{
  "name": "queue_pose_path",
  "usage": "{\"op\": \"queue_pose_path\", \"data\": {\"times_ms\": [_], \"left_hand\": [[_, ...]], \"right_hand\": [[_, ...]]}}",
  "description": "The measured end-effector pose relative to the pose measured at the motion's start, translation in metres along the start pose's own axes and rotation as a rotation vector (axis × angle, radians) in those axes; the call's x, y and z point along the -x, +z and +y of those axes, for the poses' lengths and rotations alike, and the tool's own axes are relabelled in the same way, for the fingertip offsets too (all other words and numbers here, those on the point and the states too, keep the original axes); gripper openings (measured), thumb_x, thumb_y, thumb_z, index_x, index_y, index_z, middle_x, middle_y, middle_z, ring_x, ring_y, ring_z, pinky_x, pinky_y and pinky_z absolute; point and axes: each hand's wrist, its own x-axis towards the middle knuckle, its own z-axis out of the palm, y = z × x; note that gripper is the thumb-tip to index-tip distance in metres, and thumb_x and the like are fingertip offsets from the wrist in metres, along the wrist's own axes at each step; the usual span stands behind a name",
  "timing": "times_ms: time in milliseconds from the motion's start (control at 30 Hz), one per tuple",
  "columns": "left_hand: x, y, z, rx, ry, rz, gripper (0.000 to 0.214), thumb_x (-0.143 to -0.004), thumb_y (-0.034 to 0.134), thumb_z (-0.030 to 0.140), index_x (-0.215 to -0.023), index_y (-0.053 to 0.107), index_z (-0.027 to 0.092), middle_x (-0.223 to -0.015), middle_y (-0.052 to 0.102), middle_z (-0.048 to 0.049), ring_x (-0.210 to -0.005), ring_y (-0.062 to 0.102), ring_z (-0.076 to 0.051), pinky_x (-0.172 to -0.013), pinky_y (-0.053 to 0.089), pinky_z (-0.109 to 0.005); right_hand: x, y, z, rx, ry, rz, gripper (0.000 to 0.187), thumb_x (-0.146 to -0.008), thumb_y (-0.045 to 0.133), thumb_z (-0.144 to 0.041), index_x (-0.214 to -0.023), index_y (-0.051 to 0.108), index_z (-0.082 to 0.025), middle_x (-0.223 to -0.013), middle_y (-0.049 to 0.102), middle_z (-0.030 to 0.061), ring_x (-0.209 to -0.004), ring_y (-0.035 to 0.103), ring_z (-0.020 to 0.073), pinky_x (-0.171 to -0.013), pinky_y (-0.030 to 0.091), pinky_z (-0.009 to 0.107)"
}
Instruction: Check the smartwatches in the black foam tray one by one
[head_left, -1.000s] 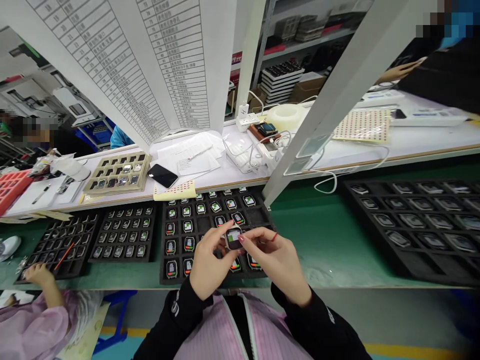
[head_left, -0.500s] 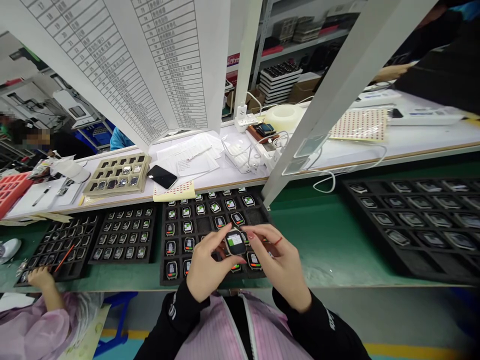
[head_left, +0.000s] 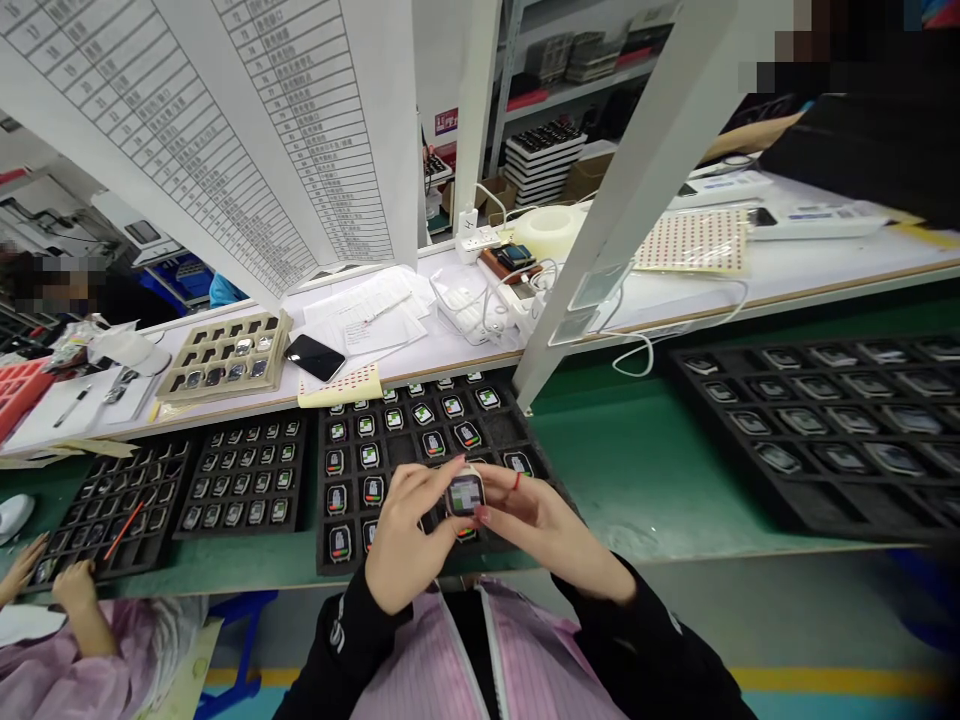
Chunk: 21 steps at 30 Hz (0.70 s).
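Between both hands is a square smartwatch case (head_left: 465, 494) with a lit screen and no strap. My left hand (head_left: 411, 530) pinches its left side with thumb and fingers. On the right side, my right hand (head_left: 541, 525) grips the case, its thumb at the lower right corner and its fingers behind. A red band circles one right finger. Below the hands lies a black foam tray (head_left: 324, 500) with several watch cases in its pockets, many with lit screens. The hands hide part of this tray.
Two more watch trays (head_left: 296, 490) (head_left: 161, 555) stand left, where a co-worker's hand (head_left: 75, 590) rests. Another black tray (head_left: 806, 505) lies right. A slanted white post (head_left: 559, 330) rises behind my tray. A phone (head_left: 315, 357) and beige tray (head_left: 169, 385) sit on the shelf.
My right hand has shifted its grip, its thumb now lower on the watch case. The screen has turned dimmer and greyer. A second co-worker's hand shows at the far left.
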Motion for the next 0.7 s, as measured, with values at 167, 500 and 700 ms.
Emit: {"op": "queue_pose_path", "data": {"times_ms": [167,500,700], "left_hand": [[0.002,0.001,-0.002,0.001,0.012,-0.016,0.06,-0.082,0.068,0.016,-0.136,0.048,0.034,-0.113,0.062,-0.0012,-0.103,0.05,-0.018,-0.095,0.043,-0.033],[0.002,0.001,-0.002,0.021,-0.058,-0.042,0.061,-0.081,0.069,0.017,-0.136,0.048,0.035,-0.113,0.062,-0.0011,-0.104,0.052,-0.017,-0.096,0.043,-0.033],[-0.013,-0.009,-0.075,-0.035,-0.365,0.059,0.061,-0.081,0.066,0.027,-0.139,0.047,0.021,-0.097,0.062,-0.0052,-0.08,0.055,-0.016,-0.08,0.047,-0.031]], "right_hand": [[0.0,-0.002,0.002,-0.016,0.008,0.016,0.043,-0.088,0.063,-0.043,-0.125,0.06,-0.021,-0.116,0.065,0.0101,-0.103,0.063,0.0185,-0.095,0.05,0.032],[-0.001,-0.002,0.01,-0.007,0.029,-0.003,0.059,-0.085,0.063,-0.05,-0.133,0.054,-0.018,-0.122,0.062,0.013,-0.112,0.06,0.023,-0.101,0.046,0.039],[-0.005,-0.013,0.023,0.061,0.103,0.052,0.066,-0.088,0.057,-0.054,-0.141,0.042,-0.018,-0.127,0.059,0.0147,-0.107,0.063,0.0209,-0.1,0.048,0.04]]}}
